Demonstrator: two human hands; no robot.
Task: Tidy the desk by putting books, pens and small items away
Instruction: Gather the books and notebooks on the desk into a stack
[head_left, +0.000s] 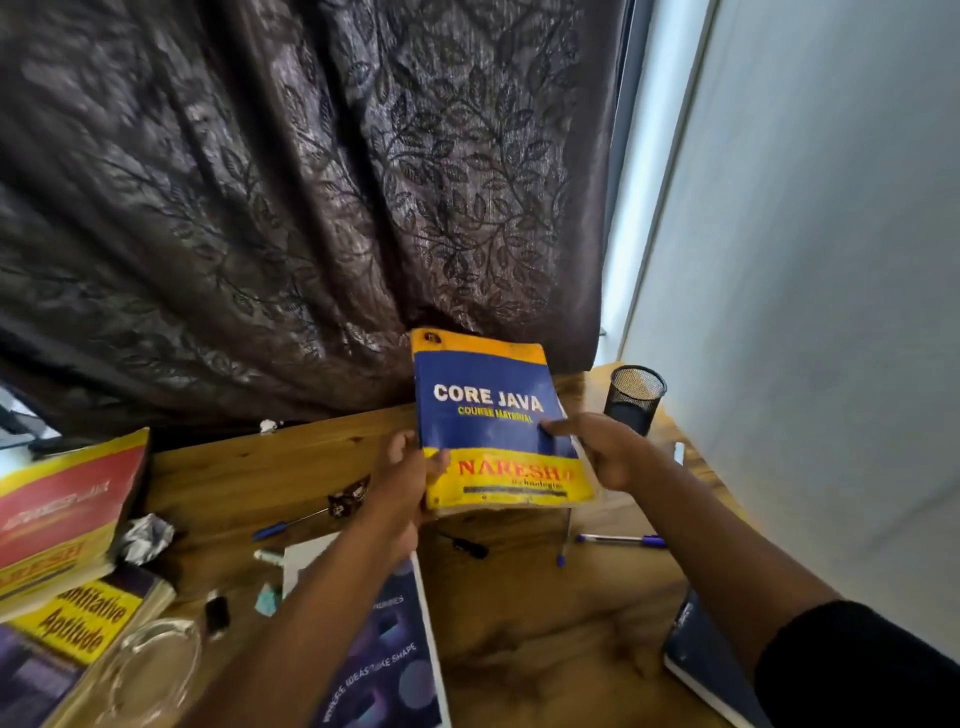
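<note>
- Holding item: Core Java book, blue and yellow cover, raised upright above the wooden surface, cover facing the camera, just in front of the dark curtain.
- Left hand: clasps the book's lower left edge, thumb on the cover, fingers wrapped behind; forearm reaches up from the lower middle of the view.
- Right hand: grips the right edge, thumb pressed flat on the cover, fingers curled out of sight behind; arm extends from the lower right, dark sleeve at the upper arm.
- Progress, judged: early. One book in hand, not yet set anywhere; most items remain loose.
- Left to tidy: stack of books at the left edge; purple booklet under the left forearm; dark notebook at right; blue pen and a second pen lying flat; crumpled foil; glass dish; small oddments.
- Mesh pen holder: upright at the far right; contents cannot be told.
</note>
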